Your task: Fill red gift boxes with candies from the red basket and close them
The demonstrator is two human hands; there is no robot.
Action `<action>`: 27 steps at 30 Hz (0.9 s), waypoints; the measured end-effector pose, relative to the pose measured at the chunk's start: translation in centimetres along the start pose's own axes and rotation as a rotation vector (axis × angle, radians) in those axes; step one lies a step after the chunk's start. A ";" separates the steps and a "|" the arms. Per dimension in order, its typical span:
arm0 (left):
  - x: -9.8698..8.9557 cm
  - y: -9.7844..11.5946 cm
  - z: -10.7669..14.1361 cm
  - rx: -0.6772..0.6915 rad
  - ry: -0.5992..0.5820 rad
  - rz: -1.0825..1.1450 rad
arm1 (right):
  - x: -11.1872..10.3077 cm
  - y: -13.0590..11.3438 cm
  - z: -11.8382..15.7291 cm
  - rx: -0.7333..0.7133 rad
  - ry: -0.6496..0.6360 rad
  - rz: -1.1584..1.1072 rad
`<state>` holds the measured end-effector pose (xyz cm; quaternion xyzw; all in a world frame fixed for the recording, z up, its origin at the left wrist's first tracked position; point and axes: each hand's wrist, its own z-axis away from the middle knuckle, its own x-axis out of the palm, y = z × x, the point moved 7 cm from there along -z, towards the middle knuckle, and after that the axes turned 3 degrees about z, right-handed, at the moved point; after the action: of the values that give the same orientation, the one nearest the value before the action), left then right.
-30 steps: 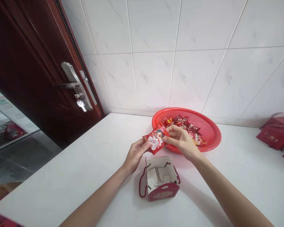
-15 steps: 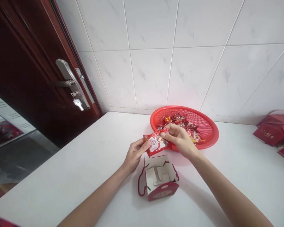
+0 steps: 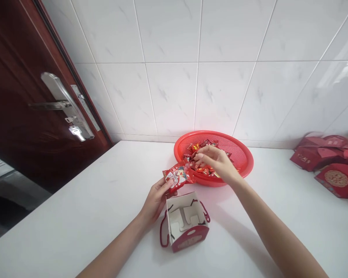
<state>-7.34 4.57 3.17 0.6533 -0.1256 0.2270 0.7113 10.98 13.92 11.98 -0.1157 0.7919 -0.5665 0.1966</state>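
My left hand [image 3: 157, 197] grips a red candy packet [image 3: 179, 175], printed with cartoon figures and white patches, by its lower left side. My right hand [image 3: 217, 161] is over the left part of a red plastic basket [image 3: 243, 156]. Its thumb and fingers are curled together close to the packet's right end, among wrapped candies [image 3: 210, 143]; what they hold, if anything, is hidden. Below my hands a small open gift box [image 3: 190, 241] stands on the table, dark red outside and white inside, with red cord handles. Its folded bottom flaps show.
Several dark red gift boxes [image 3: 336, 179] are piled at the right end of the white table [image 3: 110, 185]. A tiled wall [image 3: 174, 96] rises behind the basket. At the left is a dark red door [image 3: 17, 112] with keys hanging at its handle.
My right hand has let go of the packet and moved right over the basket. The packet stays in my left hand. The view has turned right, showing more of the piled boxes.
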 end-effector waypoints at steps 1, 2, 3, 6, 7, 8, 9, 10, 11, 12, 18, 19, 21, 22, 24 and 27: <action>-0.2 -0.4 -0.1 -0.018 0.009 0.017 | -1.5 0.3 -0.3 0.017 0.044 0.068; -0.3 -0.9 -0.1 -0.043 0.011 0.036 | -3.2 0.6 -0.6 0.037 0.096 0.145; -0.3 -1.4 -0.2 -0.072 0.006 0.055 | -4.7 1.0 -1.0 0.056 0.124 0.189; 0.1 -2.8 -0.6 -0.147 -0.044 0.091 | -7.7 2.6 -2.7 0.115 0.120 0.322; 0.2 -3.0 -0.7 -0.158 -0.060 0.097 | -8.3 3.2 -3.3 0.137 0.097 0.384; 0.3 -3.2 -0.8 -0.161 -0.072 0.100 | -8.6 3.7 -4.0 0.157 0.068 0.453; 0.4 -3.2 -0.9 -0.162 -0.081 0.101 | -8.6 4.3 -4.7 0.172 0.029 0.525; 0.4 -3.2 -0.9 -0.164 -0.089 0.100 | -8.4 4.8 -5.4 0.182 -0.016 0.595; 0.4 -3.2 -0.9 -0.168 -0.095 0.096 | -8.2 5.3 -6.1 0.188 -0.062 0.662; 0.4 -3.2 -0.9 -0.173 -0.101 0.090 | -7.8 5.7 -6.6 0.192 -0.106 0.723; 0.4 -3.3 -1.1 -0.176 -0.127 0.083 | -5.6 7.0 -8.3 0.188 -0.297 0.968; 0.3 -3.3 -1.1 -0.177 -0.129 0.083 | -5.3 7.1 -8.3 0.185 -0.325 0.985; 0.2 -3.4 -1.2 -0.181 -0.129 0.083 | -4.8 7.3 -8.1 0.188 -0.368 1.004; 0.2 -3.5 -1.2 -0.184 -0.129 0.085 | -4.7 7.4 -7.9 0.191 -0.382 1.007; 0.3 -3.5 -1.2 -0.191 -0.131 0.094 | -4.8 7.4 -7.7 0.190 -0.388 0.997; 0.4 -3.4 -1.3 -0.188 -0.126 0.102 | -5.4 6.6 -7.6 0.155 -0.336 0.946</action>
<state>-5.55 5.73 0.26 0.5893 -0.2238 0.2088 0.7477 12.70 24.79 8.84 0.1810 0.6706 -0.4462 0.5642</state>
